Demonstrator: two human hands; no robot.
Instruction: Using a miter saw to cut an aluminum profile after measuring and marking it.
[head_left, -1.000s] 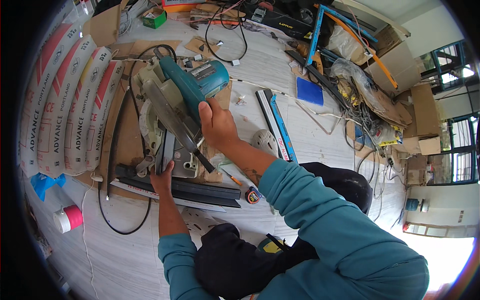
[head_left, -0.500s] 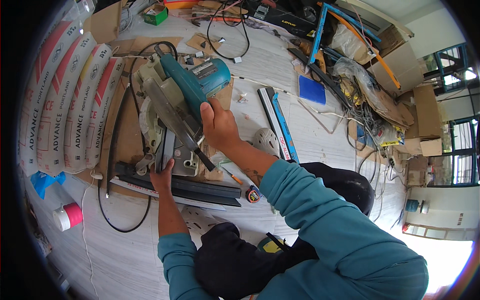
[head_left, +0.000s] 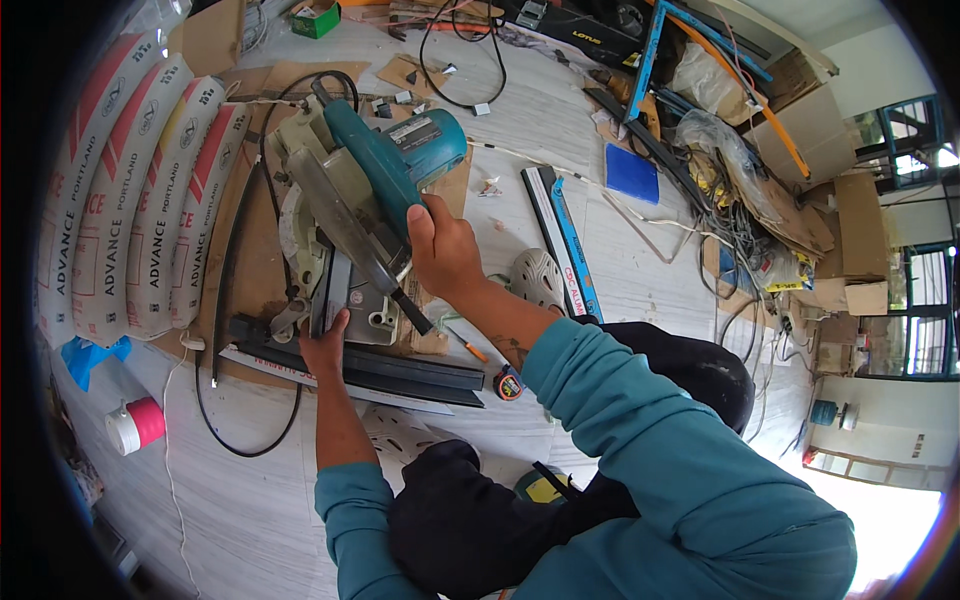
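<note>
1. The right hand (head_left: pixel 442 250) wraps its fingers (head_left: pixel 418 228) tight round the handle of the teal mitre saw (head_left: pixel 385 165); no gap shows between fingers and grip.
2. The saw stands on the floor (head_left: pixel 250 500), on brown cardboard (head_left: pixel 255 255), with its head tilted down toward the person and its blade guard (head_left: pixel 335 215) slanting from upper left to lower right.
3. The left hand (head_left: pixel 325 348) rests at the near edge of the saw's base, fingers curled and pressing down on a long dark profile (head_left: pixel 400 368) that lies across the front of the saw. Whether the fingers close fully round it cannot be told; they lie on top of it.
4. The profile runs left to right, and a pale strip (head_left: pixel 330 385) lies just beside it on the near side.
5. A tape measure (head_left: pixel 508 384) lies at the right end of the profile, near the right forearm.
6. Cement bags (head_left: pixel 130 190) lie stacked at the left, well apart from both hands.
7. A pink tape roll (head_left: pixel 138 424) sits on the floor at lower left.
8. A black cable (head_left: pixel 235 400) loops past the profile's left end.
</note>
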